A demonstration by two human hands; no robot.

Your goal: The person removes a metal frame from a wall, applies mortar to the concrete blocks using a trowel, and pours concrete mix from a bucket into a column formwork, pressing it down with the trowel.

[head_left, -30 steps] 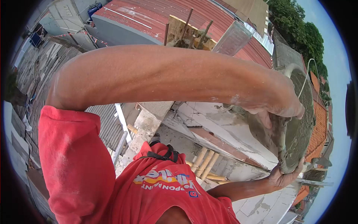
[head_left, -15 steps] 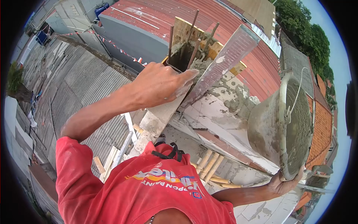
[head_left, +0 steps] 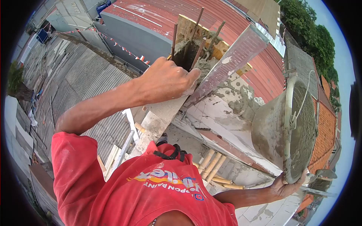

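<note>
My left hand (head_left: 167,81) is closed in a fist beside the opening of a column form, its fingertips turned down and mostly hidden; what they grip, if anything, I cannot make out. Close to its thumb, a long flat bar (head_left: 233,56) spattered with mortar slants up to the right. Rusty rebar (head_left: 197,28) sticks up from the wooden form (head_left: 186,28), with wet mortar (head_left: 206,66) at its edge. My right hand (head_left: 288,184) grips the lower rim of a tilted bucket (head_left: 269,126) with wet mortar inside. A mortar-covered trowel (head_left: 323,175) shows just past that hand.
Below lies a corrugated roof (head_left: 90,75) at left; a red metal roof (head_left: 151,15) is beyond the form. Splashed mortar (head_left: 241,100) covers part of the white wall surface. Bamboo poles (head_left: 211,167) lie under me near a narrow wall top (head_left: 154,122). Bunting (head_left: 117,45) hangs at left.
My left forearm and elbow have shifted slightly, the fist turning a little more knuckles-up. The bucket sits slightly farther right and lower in view, still in my right hand.
</note>
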